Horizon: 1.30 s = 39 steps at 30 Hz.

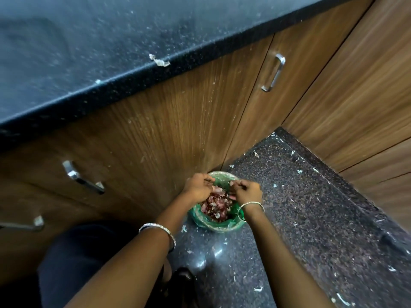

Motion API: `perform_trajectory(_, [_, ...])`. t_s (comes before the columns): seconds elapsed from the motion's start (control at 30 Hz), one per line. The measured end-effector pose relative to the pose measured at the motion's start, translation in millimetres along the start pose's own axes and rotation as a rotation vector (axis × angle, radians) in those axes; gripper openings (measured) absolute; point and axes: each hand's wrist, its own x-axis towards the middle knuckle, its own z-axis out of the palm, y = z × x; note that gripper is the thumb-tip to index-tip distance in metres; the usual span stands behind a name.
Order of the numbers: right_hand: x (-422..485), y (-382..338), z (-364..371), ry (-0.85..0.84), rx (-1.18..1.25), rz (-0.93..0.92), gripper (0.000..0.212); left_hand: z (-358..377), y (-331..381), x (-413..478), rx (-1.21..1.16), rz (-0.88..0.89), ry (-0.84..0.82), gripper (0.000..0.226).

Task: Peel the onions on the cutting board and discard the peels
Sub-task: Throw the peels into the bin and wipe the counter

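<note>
Discarding stage: a person leans over a small bin [233, 226] on the floor [311, 207], both hands just above its mouth. The left hand [197, 188] and right hand [248, 192] hang close together with fingers curled tight. Pinkish bits show by the right fingers, but whether either hand pinches peels cannot be told.

The bin, lined with a green bag [195, 215], stands against the cabinet [178, 130] and holds a heap of red-purple peels [215, 207] that nearly fills it. The onions and board are out of view, presumably up on the counter [66, 52].

The next move likely calls for letting go of any clinging skins over the bag. A scrap [159, 61] on the counter edge and flecks across the floor suggest clean-up remains.
</note>
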Motion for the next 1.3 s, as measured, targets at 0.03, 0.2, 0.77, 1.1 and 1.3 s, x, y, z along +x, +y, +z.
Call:
perform_trajectory(0.03, [-23,-28,-2,0.009,0.009,-0.018,0.024,-4,1,-7,-0.009,0.023,0.017,0.028])
perform_trajectory(0.2, [-80,-85,0,0.021,0.057,-0.116,0.032,-39,4,-46,-0.143,0.108,0.075,0.021])
perform_trajectory(0.77, [-302,-270,49,-0.244,0.124,-0.768,0.03,-219,2,-288,-0.231,0.519,0.463,0.022])
perform_trajectory(1.1, [-408,-371,138,-0.339,-0.07,-1.141,0.015,-342,-53,-410,-0.156,0.376,0.93,0.033])
perform_trajectory(1.3, [-410,-422,226,-0.526,-0.498,-1.227,0.038,-384,-86,-426,-0.14,0.184,1.088,0.034])
